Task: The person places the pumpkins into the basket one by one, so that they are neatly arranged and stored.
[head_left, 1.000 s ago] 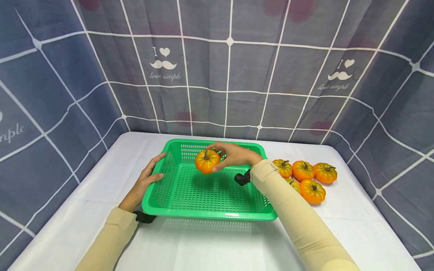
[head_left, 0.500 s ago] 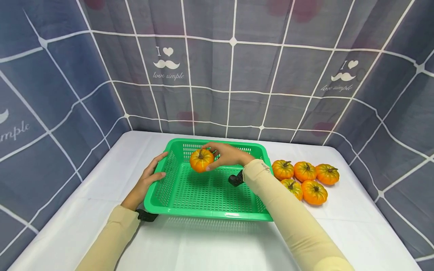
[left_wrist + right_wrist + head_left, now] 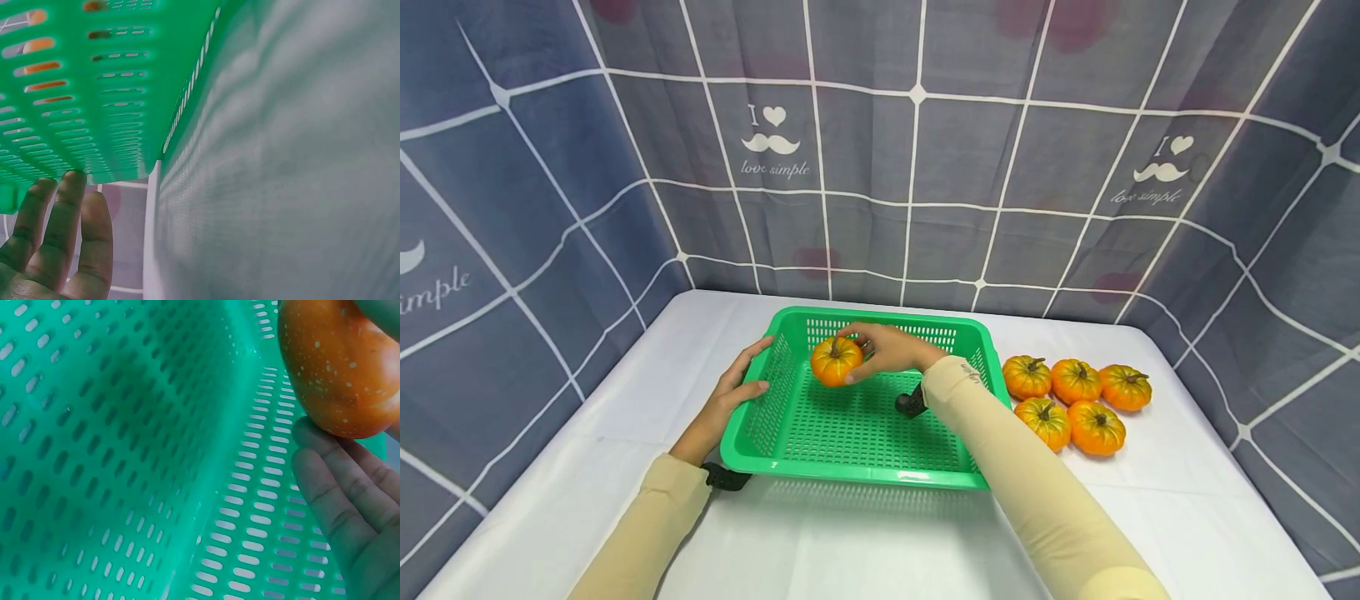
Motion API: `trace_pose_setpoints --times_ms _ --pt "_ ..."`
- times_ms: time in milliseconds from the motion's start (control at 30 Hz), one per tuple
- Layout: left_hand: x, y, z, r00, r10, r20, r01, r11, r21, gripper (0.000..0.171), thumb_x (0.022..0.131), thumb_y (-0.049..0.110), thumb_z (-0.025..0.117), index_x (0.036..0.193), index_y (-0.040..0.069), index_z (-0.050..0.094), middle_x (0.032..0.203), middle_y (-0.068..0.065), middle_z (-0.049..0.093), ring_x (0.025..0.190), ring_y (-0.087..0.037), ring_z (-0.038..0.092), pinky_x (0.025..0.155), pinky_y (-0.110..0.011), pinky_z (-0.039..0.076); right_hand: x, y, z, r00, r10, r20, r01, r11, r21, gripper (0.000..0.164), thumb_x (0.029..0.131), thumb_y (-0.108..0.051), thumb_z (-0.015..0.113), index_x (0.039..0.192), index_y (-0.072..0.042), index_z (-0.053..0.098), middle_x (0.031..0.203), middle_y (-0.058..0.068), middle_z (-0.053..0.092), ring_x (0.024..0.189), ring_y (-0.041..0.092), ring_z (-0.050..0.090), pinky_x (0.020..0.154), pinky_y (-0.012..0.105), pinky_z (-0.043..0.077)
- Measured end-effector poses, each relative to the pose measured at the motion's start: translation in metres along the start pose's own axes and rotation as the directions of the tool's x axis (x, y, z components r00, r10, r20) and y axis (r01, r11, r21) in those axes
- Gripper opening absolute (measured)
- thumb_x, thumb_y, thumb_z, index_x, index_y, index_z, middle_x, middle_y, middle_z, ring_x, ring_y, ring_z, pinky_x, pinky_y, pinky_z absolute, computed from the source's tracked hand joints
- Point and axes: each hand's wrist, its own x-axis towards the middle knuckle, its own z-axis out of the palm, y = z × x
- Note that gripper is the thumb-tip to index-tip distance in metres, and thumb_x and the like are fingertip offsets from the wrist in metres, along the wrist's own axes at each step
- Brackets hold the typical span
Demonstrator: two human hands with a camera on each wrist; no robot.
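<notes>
A small orange pumpkin (image 3: 835,363) with a brown stem is gripped by my right hand (image 3: 893,348) inside the green plastic basket (image 3: 865,477), toward its back left. In the right wrist view the pumpkin (image 3: 340,369) shows between the thumb and the fingers (image 3: 331,494), above the slotted basket floor. My left hand (image 3: 726,400) holds the basket's left rim, thumb over the edge. Seen from the left wrist, its fingers (image 3: 59,231) lie against the outside of the slotted wall (image 3: 134,94), and bits of orange show through the slots.
Several more pumpkins (image 3: 1077,382) sit close together on the white-covered table (image 3: 1195,517), right of the basket. A grey-blue curtain (image 3: 865,242) with white grid lines hangs behind and along both sides of the table.
My right hand has carried the pumpkin left across the basket, then slightly lower. The left hand keeps its place on the rim, and the head view has shifted slightly.
</notes>
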Motion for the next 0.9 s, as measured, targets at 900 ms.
trace_pose_setpoints --times_ms 900 --pt "-0.001 0.001 -0.001 1.0 -0.014 0.004 0.014 1.0 -0.005 0.073 0.105 0.009 0.047 0.173 0.008 0.022 0.173 -0.025 0.025 0.13 -0.014 0.052 0.096 -0.023 0.054 0.024 0.006 0.026 0.997 0.075 0.032 -0.071 0.99 -0.122 0.078 0.092 -0.025 0.089 0.16 -0.013 0.052 0.15 0.02 0.059 0.136 0.033 0.058 0.111 0.045 0.051"
